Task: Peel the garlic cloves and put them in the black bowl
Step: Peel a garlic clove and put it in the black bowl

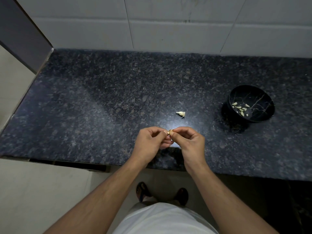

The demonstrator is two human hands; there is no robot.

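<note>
A small pale garlic clove [170, 132] is pinched between the fingertips of both hands just above the front part of the dark granite counter [101, 102]. My left hand [149, 141] and my right hand [190, 141] meet at the clove with curled fingers. Most of the clove is hidden by my fingers. A pale garlic piece [181, 113] lies on the counter a little beyond my hands. The black bowl [263, 115] with thin gold veining stands to the right and holds several peeled cloves [240, 109].
White wall tiles [168, 22] rise behind the counter. A dark panel [22, 31] borders its left end. The counter's front edge runs just under my wrists, and below it are the pale floor [42, 191] and my feet.
</note>
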